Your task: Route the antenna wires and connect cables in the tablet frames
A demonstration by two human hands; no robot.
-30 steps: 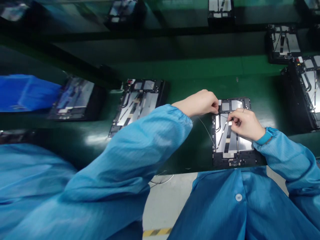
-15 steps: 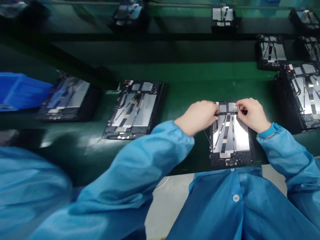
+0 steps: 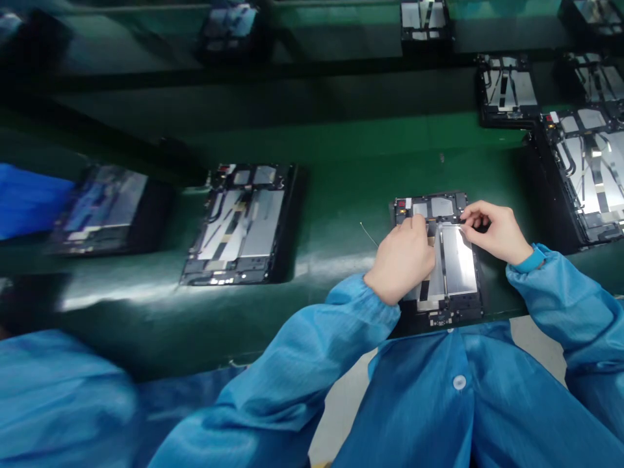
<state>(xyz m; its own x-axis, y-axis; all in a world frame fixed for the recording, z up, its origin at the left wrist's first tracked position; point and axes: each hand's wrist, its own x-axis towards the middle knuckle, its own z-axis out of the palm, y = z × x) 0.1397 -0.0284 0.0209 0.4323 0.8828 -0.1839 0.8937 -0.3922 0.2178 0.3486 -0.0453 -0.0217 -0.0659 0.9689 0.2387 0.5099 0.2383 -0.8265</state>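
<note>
The left hand (image 3: 402, 260) lies palm down over the left side of an uncovered tablet (image 3: 461, 266), its fingers curled under; I can't tell whether they pinch anything. Half a second ago it was up at the top left corner; now it sits lower, and that corner, with its red mark, shows. A thin wire (image 3: 369, 234) pokes out past the hand to the left. The right hand (image 3: 494, 231) stays by the upper right edge, thumb and forefinger drawn close; whether they grip something is hidden from me too. The tablet lies flat by the front edge of the green bench (image 3: 341, 195), right against the person's coat (image 3: 424, 383). A wide stretch of bench runs left to another tablet (image 3: 266, 221); a narrower strip separates it from the right-hand stack (image 3: 587, 175).
</note>
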